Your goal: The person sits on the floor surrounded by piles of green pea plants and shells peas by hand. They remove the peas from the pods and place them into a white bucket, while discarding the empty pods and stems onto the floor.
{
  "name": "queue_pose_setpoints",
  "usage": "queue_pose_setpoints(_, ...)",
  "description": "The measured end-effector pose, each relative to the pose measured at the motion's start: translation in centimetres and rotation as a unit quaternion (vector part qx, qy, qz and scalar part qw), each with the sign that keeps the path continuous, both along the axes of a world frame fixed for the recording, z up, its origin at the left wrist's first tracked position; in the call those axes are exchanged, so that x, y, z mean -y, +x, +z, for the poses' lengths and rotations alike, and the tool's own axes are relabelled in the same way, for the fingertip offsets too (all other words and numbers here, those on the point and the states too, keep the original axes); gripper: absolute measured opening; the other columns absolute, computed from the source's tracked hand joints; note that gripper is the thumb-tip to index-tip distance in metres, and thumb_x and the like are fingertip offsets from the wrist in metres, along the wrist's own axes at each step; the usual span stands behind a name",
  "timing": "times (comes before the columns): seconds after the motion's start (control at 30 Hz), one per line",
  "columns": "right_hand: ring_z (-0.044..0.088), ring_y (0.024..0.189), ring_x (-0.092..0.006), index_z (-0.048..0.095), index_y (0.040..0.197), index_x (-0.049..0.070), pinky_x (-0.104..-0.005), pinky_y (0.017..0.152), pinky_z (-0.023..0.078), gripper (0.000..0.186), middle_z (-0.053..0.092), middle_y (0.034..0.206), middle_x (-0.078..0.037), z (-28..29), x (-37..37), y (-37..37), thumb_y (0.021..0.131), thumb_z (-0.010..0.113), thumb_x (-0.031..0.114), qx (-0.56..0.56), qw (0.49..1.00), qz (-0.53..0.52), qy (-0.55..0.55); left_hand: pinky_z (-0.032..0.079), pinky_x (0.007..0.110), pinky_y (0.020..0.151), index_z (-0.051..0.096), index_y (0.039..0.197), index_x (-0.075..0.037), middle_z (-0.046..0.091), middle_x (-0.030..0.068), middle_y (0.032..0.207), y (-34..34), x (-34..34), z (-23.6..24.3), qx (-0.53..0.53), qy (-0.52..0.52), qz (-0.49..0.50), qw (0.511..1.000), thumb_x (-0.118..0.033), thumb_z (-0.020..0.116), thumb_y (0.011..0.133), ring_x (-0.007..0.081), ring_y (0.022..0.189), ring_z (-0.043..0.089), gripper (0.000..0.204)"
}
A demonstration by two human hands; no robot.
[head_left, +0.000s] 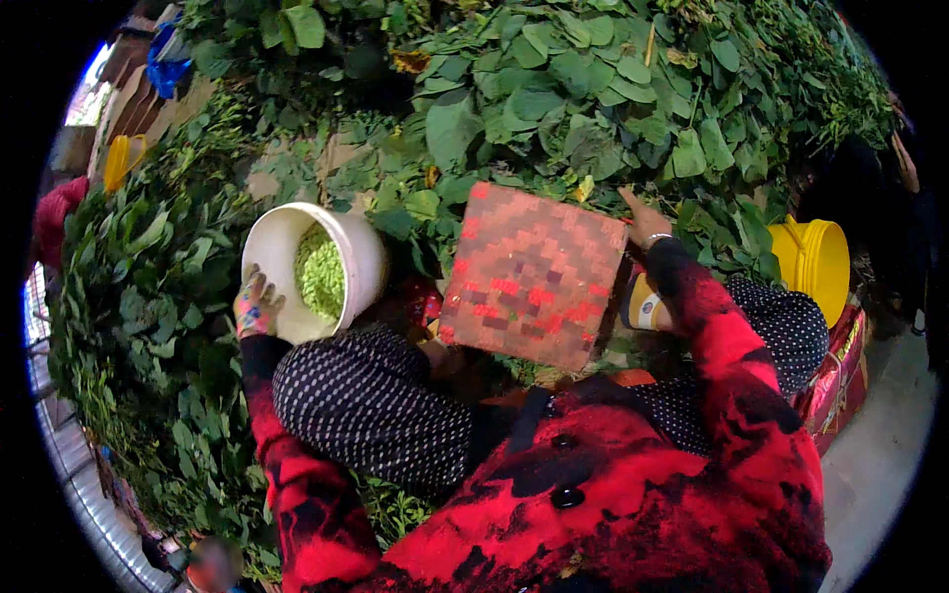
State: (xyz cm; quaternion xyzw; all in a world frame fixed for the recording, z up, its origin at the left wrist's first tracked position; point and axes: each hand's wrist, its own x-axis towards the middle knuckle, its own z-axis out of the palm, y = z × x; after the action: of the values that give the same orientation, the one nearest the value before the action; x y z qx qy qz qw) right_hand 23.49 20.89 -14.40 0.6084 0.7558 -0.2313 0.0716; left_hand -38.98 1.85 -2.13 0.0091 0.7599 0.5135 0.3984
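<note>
A white bucket (pixel 361 259) lies tipped on its side by my left knee, its mouth toward me and to the left. Small light-green pieces, perhaps shelled beans, are heaped inside (pixel 321 275). My left hand (pixel 259 302), stained with colour, is closed on the bucket's rim. Before me a square red-brown board or stool top (pixel 534 277) with a blocky pattern sits tilted. At its upper right corner is my right hand (pixel 647 219), one finger stretched out toward the leaves; it appears to hold nothing. Whether it touches the corner, I cannot tell.
Large heaps of green leaves and stems (pixel 583 89) spread ahead and along the left (pixel 148 287). A yellow bucket (pixel 816 262) stands at the right, beside a red bundle (pixel 835 385). Another yellow container (pixel 121 161) and a person's red sleeve (pixel 61 219) show at far left.
</note>
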Motion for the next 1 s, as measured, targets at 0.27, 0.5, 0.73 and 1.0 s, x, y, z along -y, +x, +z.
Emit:
queue_pose_setpoints(0.27, 0.060, 0.073, -0.0296, 0.050, 0.114, 0.017, -0.0422, 0.061, 0.047, 0.037, 0.061, 0.078, -0.012, -3.9, -1.1, -3.2, 0.078, 0.052, 0.018, 0.146, 0.988, 0.045, 0.000, 0.044, 0.032, 0.081, 0.037, 0.126, -0.003, 0.050, 0.0103, 0.112, 12.2, -7.3, 10.3, 0.038, 0.063, -0.354, 0.932, -0.022, 0.048, 0.086, 0.0184, 0.096, 0.052, 0.045)
queue_pose_setpoints(0.5, 0.059, 0.075, -0.0285, 0.055, 0.106, 0.019, -0.0402, 0.061, 0.046, 0.040, 0.061, 0.078, -0.012, -1.6, -1.0, -1.8, 0.068, 0.066, 0.022, 0.061, 0.995, 0.038, 0.066, 0.042, 0.024, 0.074, 0.049, 0.115, -0.003, 0.059, 0.0039, 0.096, 26.5, -8.3, 0.7, -0.072, -0.163, -0.535, 0.825, -0.028, 0.061, 0.078, 0.0114, 0.082, 0.054, 0.046)
queue_pose_setpoints(0.73, 0.058, 0.073, -0.0305, 0.060, 0.093, 0.022, -0.0409, 0.060, 0.047, 0.026, 0.061, 0.080, -0.010, 6.8, -5.5, 1.3, 0.068, 0.060, 0.028, -0.043, 0.973, 0.031, 0.225, 0.042, 0.026, 0.070, 0.058, 0.103, -0.003, 0.062, 0.0038, 0.091, 29.7, -3.9, -0.8, -0.070, -0.045, -0.423, 0.902, -0.021, 0.062, 0.076, 0.0104, 0.078, 0.053, 0.032)
queue_pose_setpoints(1.0, 0.056, 0.063, -0.0195, 0.059, 0.096, 0.008, -0.0307, 0.056, 0.043, 0.024, 0.060, 0.073, -0.010, 21.6, -12.8, 2.8, 0.074, 0.059, 0.021, -0.187, 0.925, 0.114, 0.310, 0.043, 0.028, 0.073, 0.060, 0.097, -0.003, 0.062, 0.0067, 0.092, 31.6, 2.8, -0.3, -0.091, -0.099, -0.399, 0.907, -0.022, 0.061, 0.075, 0.0131, 0.083, 0.055, 0.029)
